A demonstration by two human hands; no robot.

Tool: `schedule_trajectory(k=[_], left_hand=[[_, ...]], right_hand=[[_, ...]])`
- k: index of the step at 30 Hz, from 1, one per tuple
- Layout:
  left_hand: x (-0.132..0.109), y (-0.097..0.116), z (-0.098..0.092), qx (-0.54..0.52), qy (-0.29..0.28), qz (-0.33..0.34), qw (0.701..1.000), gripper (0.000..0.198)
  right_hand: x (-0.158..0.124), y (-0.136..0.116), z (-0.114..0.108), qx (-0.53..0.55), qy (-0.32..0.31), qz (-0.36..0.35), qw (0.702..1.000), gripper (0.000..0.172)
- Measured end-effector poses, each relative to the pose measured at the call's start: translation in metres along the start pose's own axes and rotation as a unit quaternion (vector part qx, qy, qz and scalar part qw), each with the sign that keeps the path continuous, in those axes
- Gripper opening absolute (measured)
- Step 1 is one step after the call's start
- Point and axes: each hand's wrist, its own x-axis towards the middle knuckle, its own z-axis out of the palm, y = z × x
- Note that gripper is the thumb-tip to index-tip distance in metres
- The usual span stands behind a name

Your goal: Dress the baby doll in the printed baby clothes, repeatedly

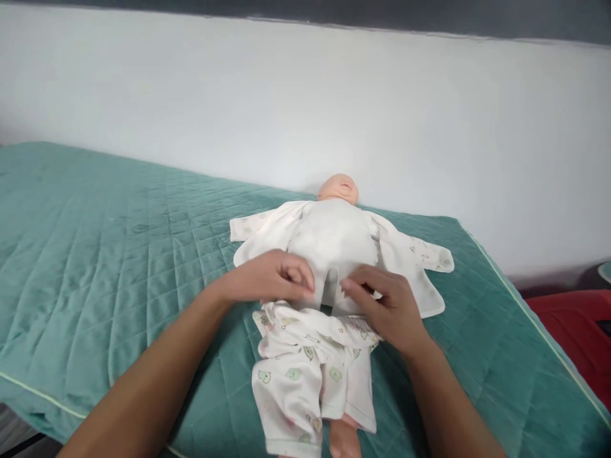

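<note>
A baby doll (342, 186) lies on its back with its head against the wall. Its soft white body (333, 232) shows between the spread fronts of a white jacket (427, 292), whose patterned sleeves reach out to both sides. White animal-print pants (291, 375) are bunched low around the doll's legs, and a bare foot (344, 439) pokes out below. Over the lower body, my left hand (281, 277) has its fingers curled into a pinch at the white cloth. Facing it across a narrow gap, my right hand (384, 302) pinches too. Whatever the fingertips hold is unclear.
A green quilted cover (119, 254) spreads under the doll, with light piping along its edges. Behind it stands a white wall (305, 102) with a dark band on top. On the right, beyond the cover's edge, is a red object (573, 331).
</note>
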Motion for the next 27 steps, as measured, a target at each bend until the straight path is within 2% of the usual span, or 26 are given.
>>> schedule_trajectory(k=[2, 6, 9, 12, 18, 27], left_hand=[[-0.001, 0.005, 0.004, 0.045, -0.088, 0.008, 0.995, 0.014], [-0.003, 0.008, 0.004, 0.070, -0.153, 0.015, 0.986, 0.012], [-0.004, 0.007, 0.001, 0.063, -0.211, 0.006, 0.975, 0.015], [-0.005, 0.006, 0.000, 0.068, -0.240, 0.018, 0.968, 0.013], [-0.001, 0.000, -0.001, 0.032, -0.247, 0.046, 0.967, 0.009], [-0.001, -0.005, -0.006, -0.078, -0.147, 0.108, 0.980, 0.019]], right_hand=[[-0.001, -0.009, 0.004, -0.005, -0.063, -0.020, 0.998, 0.040], [-0.001, -0.018, 0.005, 0.024, -0.117, -0.026, 0.993, 0.046], [0.001, -0.020, 0.004, 0.074, -0.147, -0.040, 0.986, 0.041], [0.002, -0.021, 0.004, 0.095, -0.179, -0.053, 0.978, 0.037], [0.002, -0.020, 0.002, 0.130, -0.217, -0.046, 0.966, 0.032], [-0.002, -0.012, -0.008, 0.221, -0.217, 0.064, 0.949, 0.020]])
